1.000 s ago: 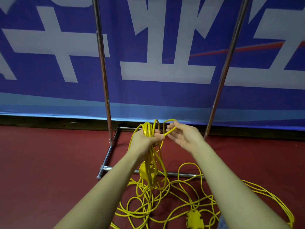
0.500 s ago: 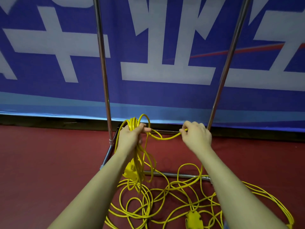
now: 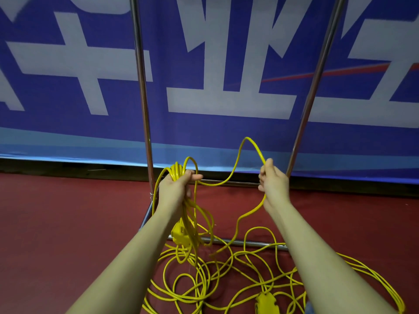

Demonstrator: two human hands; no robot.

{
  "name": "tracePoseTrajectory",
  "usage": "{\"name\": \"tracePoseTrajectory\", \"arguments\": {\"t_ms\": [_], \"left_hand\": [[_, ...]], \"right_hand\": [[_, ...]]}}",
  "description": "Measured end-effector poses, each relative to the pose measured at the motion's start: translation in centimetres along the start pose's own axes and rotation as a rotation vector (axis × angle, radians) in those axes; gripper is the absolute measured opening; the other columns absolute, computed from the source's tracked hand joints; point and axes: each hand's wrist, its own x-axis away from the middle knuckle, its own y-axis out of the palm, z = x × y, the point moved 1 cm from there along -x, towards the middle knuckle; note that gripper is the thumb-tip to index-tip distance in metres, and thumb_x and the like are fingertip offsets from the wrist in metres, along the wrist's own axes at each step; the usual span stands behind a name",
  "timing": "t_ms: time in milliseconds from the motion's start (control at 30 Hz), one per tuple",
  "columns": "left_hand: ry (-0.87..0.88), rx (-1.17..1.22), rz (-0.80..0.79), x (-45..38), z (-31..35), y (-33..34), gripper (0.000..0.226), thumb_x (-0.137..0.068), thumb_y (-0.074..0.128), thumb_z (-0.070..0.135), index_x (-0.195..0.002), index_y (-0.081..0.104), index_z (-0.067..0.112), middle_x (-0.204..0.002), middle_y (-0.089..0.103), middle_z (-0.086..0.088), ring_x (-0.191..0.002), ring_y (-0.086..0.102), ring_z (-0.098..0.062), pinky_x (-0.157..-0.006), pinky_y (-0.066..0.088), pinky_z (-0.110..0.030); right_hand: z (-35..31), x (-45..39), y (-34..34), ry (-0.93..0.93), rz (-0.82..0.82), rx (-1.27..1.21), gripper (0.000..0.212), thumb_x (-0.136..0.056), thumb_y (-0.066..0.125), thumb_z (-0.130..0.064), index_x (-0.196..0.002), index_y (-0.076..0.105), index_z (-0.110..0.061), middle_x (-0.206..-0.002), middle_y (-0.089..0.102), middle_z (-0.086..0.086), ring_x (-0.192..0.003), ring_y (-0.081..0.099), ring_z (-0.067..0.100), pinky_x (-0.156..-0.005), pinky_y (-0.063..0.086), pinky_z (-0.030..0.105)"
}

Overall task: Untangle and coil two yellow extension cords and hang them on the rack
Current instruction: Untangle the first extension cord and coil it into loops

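Red floor (image 3: pixel 68 223), blue banner (image 3: pixel 68 132), rack (image 3: pixel 145 123). Left hand (image 3: pixel 175 189) grips coil (image 3: pixel 174 172); right hand (image 3: pixel 273 182) pinches cord (image 3: pixel 251 145). Tangle (image 3: pixel 226 279) below.

A large blue banner (image 3: pixel 68 132) fills the upper two thirds of the frame, hanging as a backdrop. It carries big white block characters, cut off by the top and side edges. A thin red stripe (image 3: pixel 326 72) slants upward across the banner at the right. A paler blue band (image 3: pixel 68 148) runs along the banner's lower edge. Beneath it lies a narrow dark strip (image 3: pixel 56 166) where the wall meets the ground. A dull red floor (image 3: pixel 56 234) covers the lower third of the frame.
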Motion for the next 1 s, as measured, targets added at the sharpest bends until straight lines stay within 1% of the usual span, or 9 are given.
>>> {"name": "tracePoseTrajectory", "arguments": {"t_ms": [67, 167, 300, 467, 567, 667, 733, 900, 1000], "left_hand": [[0.009, 0.002, 0.005, 0.0, 0.2, 0.0, 0.044, -0.097, 0.056, 0.020, -0.062, 0.075, 0.037, -0.090, 0.059, -0.022, -0.039, 0.033, -0.010, -0.045, 0.028, -0.024], [0.021, -0.005, 0.007, 0.1, 0.3, 0.1, 0.045, -0.097, 0.056, 0.019, -0.061, 0.075, 0.039, -0.090, 0.059, -0.021, -0.042, 0.033, -0.012, -0.049, 0.028, -0.027], [0.023, -0.006, 0.025, 0.0, 0.2, -0.1, 0.045, -0.097, 0.056, 0.019, -0.062, 0.075, 0.040, -0.090, 0.058, -0.020, -0.043, 0.031, -0.015, -0.050, 0.028, -0.026], [0.015, 0.016, 0.024, 0.3, 0.3, -0.1, 0.048, -0.097, 0.055, 0.014, -0.058, 0.074, 0.034, -0.072, 0.066, -0.010, -0.039, 0.037, -0.010, -0.045, 0.032, -0.022], [0.012, 0.073, 0.007, 0.3, 0.4, -0.2, 0.032, -0.098, 0.053, 0.011, -0.072, 0.070, 0.016, -0.068, 0.070, -0.003, -0.043, 0.052, -0.008, -0.045, 0.043, -0.020], [-0.003, 0.055, -0.049, -0.1, 0.3, -0.2, 0.016, -0.099, 0.052, 0.010, -0.086, 0.060, 0.008, -0.072, 0.074, -0.002, -0.060, 0.068, -0.011, -0.060, 0.054, -0.024], [-0.031, 0.010, -0.113, -0.2, 0.0, -0.1, 0.012, -0.099, 0.052, 0.009, -0.090, 0.058, 0.006, -0.072, 0.074, -0.003, -0.066, 0.071, -0.013, -0.067, 0.055, -0.027], [-0.133, -0.151, -0.300, 1.0, -0.6, 0.7, 0.007, -0.099, 0.052, 0.011, -0.093, 0.051, 0.007, -0.068, 0.073, -0.007, -0.060, 0.070, -0.016, -0.064, 0.055, -0.028], [-0.204, -0.147, -0.403, 1.3, -0.4, 0.8, 0.006, -0.098, 0.052, 0.012, -0.095, 0.050, 0.007, -0.065, 0.070, -0.011, -0.056, 0.068, -0.020, -0.059, 0.055, -0.029]], "right_hand": [[0.5, -0.2, 0.0, 0.087, -0.068, -0.012, 0.044, -0.102, 0.039, -0.033, -0.061, 0.040, -0.016, -0.043, 0.031, -0.010, -0.039, 0.024, 0.006, -0.046, 0.020, 0.024], [1.0, -0.2, -0.5, -0.025, -0.145, 0.381, 0.042, -0.101, 0.041, -0.033, -0.065, 0.053, -0.015, -0.052, 0.044, -0.007, -0.051, 0.040, 0.014, -0.052, 0.027, 0.028], [0.8, 0.7, -0.7, -0.204, -0.092, 0.607, 0.016, -0.097, 0.052, -0.016, -0.102, 0.049, -0.001, -0.078, 0.053, 0.009, -0.069, 0.045, 0.024, -0.057, 0.020, 0.031], [1.1, 1.1, -0.9, -0.204, -0.110, 1.030, 0.012, -0.100, 0.043, -0.022, -0.097, 0.051, -0.014, -0.080, 0.057, 0.004, -0.080, 0.054, 0.031, -0.064, 0.031, 0.031], [1.0, 1.0, -0.9, -0.250, -0.311, 1.238, 0.013, -0.098, 0.047, -0.028, -0.098, 0.058, -0.021, -0.090, 0.064, 0.000, -0.095, 0.059, 0.025, -0.072, 0.034, 0.029], [1.1, 1.2, -0.9, -0.162, -0.835, 1.050, 0.010, -0.087, 0.065, -0.022, -0.079, 0.065, -0.028, -0.075, 0.062, -0.003, -0.073, 0.058, 0.013, -0.075, 0.046, 0.031], [0.3, 2.0, -0.6, -0.067, -1.048, 0.810, 0.015, -0.081, 0.072, -0.009, -0.073, 0.068, -0.021, -0.066, 0.060, 0.006, -0.057, 0.051, 0.006, -0.063, 0.045, 0.026], [-2.1, 2.6, 0.7, -0.162, -1.096, 0.542, 0.013, -0.080, 0.071, -0.001, -0.076, 0.071, -0.013, -0.063, 0.059, 0.008, -0.054, 0.050, 0.004, -0.057, 0.041, 0.015], [-2.2, 2.6, 1.0, -0.197, -0.998, 0.467, 0.004, -0.083, 0.069, -0.003, -0.080, 0.070, -0.006, -0.056, 0.059, -0.008, -0.050, 0.047, -0.002, -0.054, 0.036, 0.011]]}}
